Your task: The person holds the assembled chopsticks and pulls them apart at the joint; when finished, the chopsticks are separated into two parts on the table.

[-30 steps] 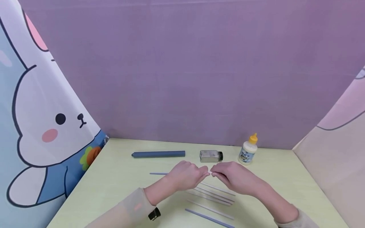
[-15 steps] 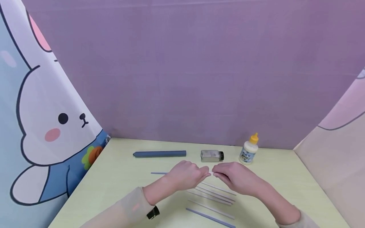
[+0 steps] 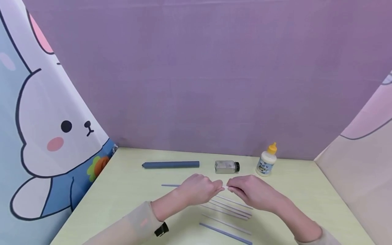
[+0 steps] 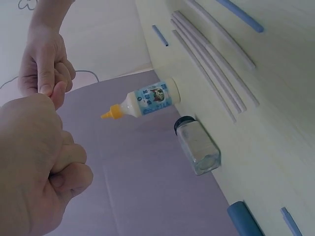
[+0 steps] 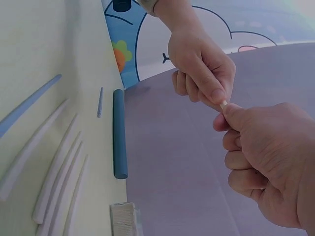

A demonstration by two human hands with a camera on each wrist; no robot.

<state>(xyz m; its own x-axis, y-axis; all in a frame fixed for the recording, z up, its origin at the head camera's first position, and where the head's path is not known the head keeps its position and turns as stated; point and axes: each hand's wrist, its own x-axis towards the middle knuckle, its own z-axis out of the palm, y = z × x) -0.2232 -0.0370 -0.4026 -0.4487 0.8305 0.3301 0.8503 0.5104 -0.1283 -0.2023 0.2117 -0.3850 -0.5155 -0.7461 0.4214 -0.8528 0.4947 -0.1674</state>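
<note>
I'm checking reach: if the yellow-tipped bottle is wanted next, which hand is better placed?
Probably the right hand: the bottle stands nearer to it than to the left hand. Both hands pinch a small white piece, though.

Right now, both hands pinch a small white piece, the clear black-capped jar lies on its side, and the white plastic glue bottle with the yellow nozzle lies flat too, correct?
Not quite: the white plastic glue bottle with the yellow nozzle stands upright, as the head view shows. The rest of your statement holds.
</note>
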